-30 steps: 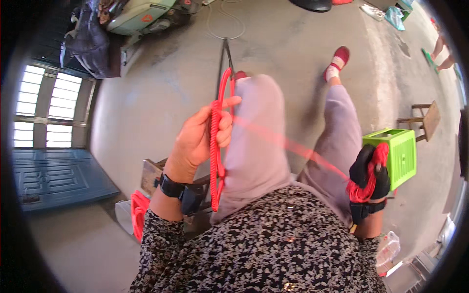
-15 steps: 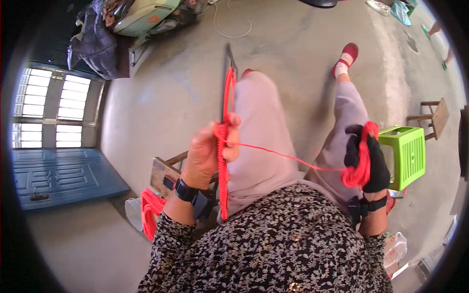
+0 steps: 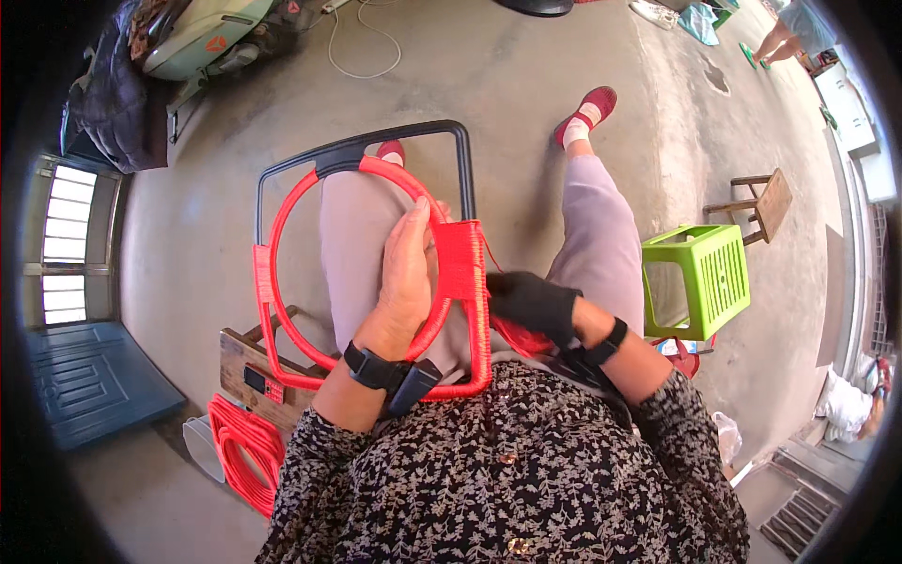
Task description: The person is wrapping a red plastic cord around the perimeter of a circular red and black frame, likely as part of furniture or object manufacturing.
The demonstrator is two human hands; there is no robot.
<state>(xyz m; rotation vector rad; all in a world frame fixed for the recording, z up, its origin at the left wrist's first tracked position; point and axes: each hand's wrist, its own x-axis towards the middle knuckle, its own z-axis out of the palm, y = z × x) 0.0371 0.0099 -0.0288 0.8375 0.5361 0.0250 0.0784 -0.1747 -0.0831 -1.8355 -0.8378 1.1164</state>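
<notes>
My bare left hand [image 3: 406, 277] grips the right side of a rectangular frame [image 3: 463, 169] with a round ring inside it. Red cord wraps the ring, the lower frame and part of its sides; the upper bar and corners are bare black. The frame faces me, tilted over my lap. Close to its right side is my right hand [image 3: 534, 303] in a black glove, blurred by motion, its fingers partly hidden. A bundle of red cord [image 3: 522, 340] shows below the glove, held in that hand. A thin strand runs up to the wrapped side.
At left, a wooden stool [image 3: 240, 362] bears a small phone [image 3: 263, 383]; a coil of red cord [image 3: 246, 451] hangs by a pale bucket [image 3: 199, 446]. At right stand a green plastic stool [image 3: 722, 277] and a wooden stool [image 3: 772, 205]. Another person's legs [image 3: 778, 45] show at the far right.
The frame has turned from edge-on to face me, showing its ring. My right hand has come left with the cord bundle, from beside the green stool to the frame's right side.
</notes>
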